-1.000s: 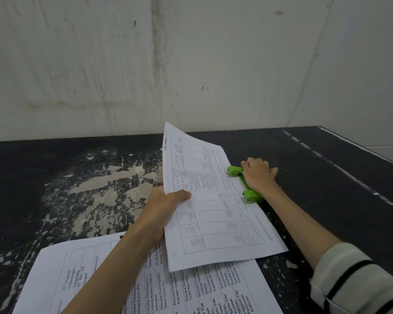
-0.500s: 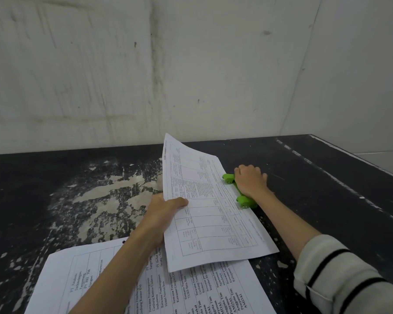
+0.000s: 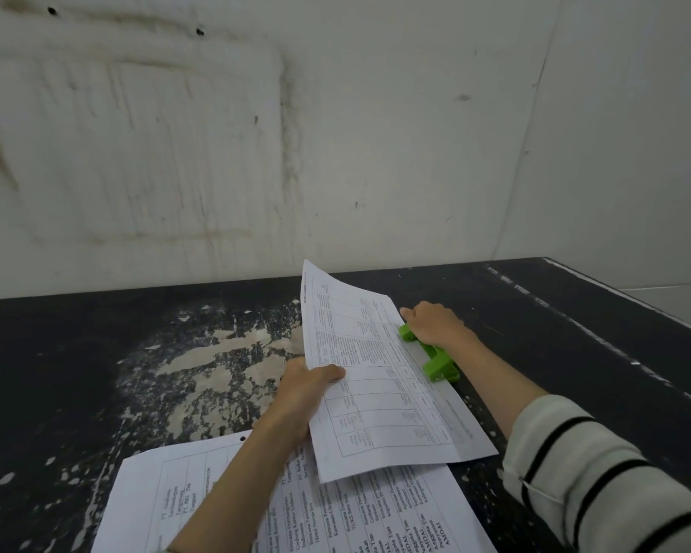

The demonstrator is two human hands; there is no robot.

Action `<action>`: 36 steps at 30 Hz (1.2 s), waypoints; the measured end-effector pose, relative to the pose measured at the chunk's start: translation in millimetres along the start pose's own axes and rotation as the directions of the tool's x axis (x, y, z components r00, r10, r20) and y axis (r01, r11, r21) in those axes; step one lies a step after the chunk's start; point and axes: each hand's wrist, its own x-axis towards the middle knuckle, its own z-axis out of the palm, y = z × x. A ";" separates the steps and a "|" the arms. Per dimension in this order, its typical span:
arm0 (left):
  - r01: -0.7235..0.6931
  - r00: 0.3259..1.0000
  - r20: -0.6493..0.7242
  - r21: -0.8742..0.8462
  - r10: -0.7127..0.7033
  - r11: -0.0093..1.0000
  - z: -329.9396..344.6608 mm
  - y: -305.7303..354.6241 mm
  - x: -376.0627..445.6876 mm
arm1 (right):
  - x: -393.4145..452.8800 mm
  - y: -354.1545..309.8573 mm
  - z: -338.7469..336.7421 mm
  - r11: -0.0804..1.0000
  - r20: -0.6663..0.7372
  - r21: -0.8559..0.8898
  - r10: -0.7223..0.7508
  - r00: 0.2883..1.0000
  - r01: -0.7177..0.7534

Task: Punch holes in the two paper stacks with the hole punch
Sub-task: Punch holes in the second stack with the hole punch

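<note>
My left hand (image 3: 306, 387) grips the left edge of a printed paper stack (image 3: 380, 377), thumb on top, holding it slightly lifted and tilted. The stack's right edge runs into the green hole punch (image 3: 435, 361) on the black table. My right hand (image 3: 433, 323) rests palm-down on the punch's far half, fingers curled over it. A second printed paper stack (image 3: 200, 504) lies flat at the near edge, partly under my left forearm, with a punched hole showing near its top edge.
The black table (image 3: 76, 373) has a worn, flaking pale patch (image 3: 216, 361) at its middle. A stained white wall stands right behind it and along the right side. The table's right edge (image 3: 631, 299) slants toward me.
The view has tilted upward, so hands and papers sit lower in frame. My right hand has slid toward the punch's far end, uncovering more of its near end. The held stack stays in place.
</note>
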 end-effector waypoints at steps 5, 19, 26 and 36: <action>-0.003 1.000 0.022 -0.022 0.003 1.000 -1.0 2.5 -0.8 | -2.2 -1.9 -0.9 1.000 0.002 0.010 0.001 1.000 -0.001; -0.062 0.998 -0.003 0.052 0.062 0.997 -30.0 18.2 -7.3 | -4.7 -3.7 -4.1 0.999 0.006 -0.034 0.021 1.000 -0.021; -0.127 0.991 -0.040 0.070 0.130 0.989 -49.1 24.1 -19.4 | -4.9 -2.8 -8.0 0.997 0.053 0.049 0.052 0.997 -0.054; -0.176 0.984 -0.036 0.036 0.177 0.984 -58.8 29.9 -44.1 | -5.6 -0.3 -23.0 0.989 0.120 0.143 0.011 0.993 -0.028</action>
